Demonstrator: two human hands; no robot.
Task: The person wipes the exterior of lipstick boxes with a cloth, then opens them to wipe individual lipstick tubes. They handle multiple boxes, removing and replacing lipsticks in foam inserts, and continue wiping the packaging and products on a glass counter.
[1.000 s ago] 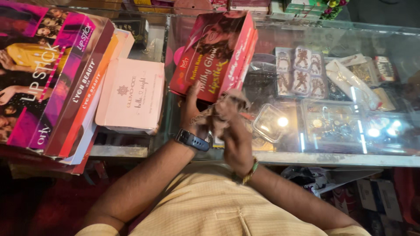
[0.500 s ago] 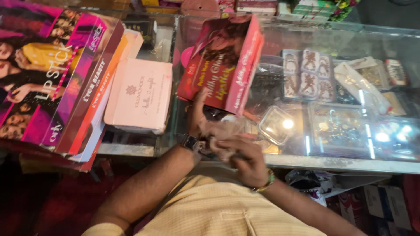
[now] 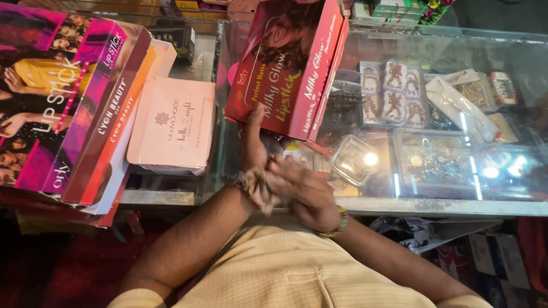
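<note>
My left hand (image 3: 252, 144) reaches forward over the glass counter (image 3: 445, 205), fingers straight and apart, its tips at the lower edge of a red cosmetics box (image 3: 288, 63). A crumpled brownish fabric band (image 3: 258, 189) sits around my left wrist. My right hand (image 3: 308, 193) lies across that wrist and grips the band. A gold-coloured bangle (image 3: 337, 223) is on my right wrist. I cannot make out what the band is exactly; it is blurred.
A pale pink flat box (image 3: 174, 122) and a stack of large pink and orange cosmetics boxes (image 3: 74, 108) lie on the left. Under the glass are clear plastic cases (image 3: 353, 159) and packets of jewellery (image 3: 394, 94). More cartons stand along the far edge.
The brownish band, held in both hands in front of the red box, has slid down over my left hand onto the wrist and covers the dark watch. My right hand followed it down.
</note>
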